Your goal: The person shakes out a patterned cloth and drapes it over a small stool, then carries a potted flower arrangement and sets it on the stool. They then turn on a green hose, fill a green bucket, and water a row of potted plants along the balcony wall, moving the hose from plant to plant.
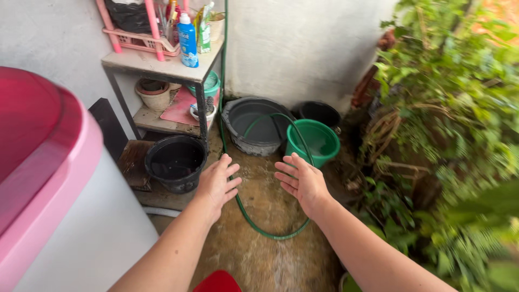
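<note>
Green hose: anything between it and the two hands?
Head view: no. The green hose runs over wet ground below and between the left hand and right hand; both are open, holding nothing.

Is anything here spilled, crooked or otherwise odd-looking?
The concrete floor looks wet, with water spread below the looping green hose. The hose runs up into the grey basin by the green bucket. Both hands, left hand and right hand, hover empty above it.

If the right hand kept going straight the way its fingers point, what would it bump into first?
Probably the green hose arching into the grey basin, with the green bucket just beside. The right hand is empty, fingers spread. Depth is hard to judge.
</note>
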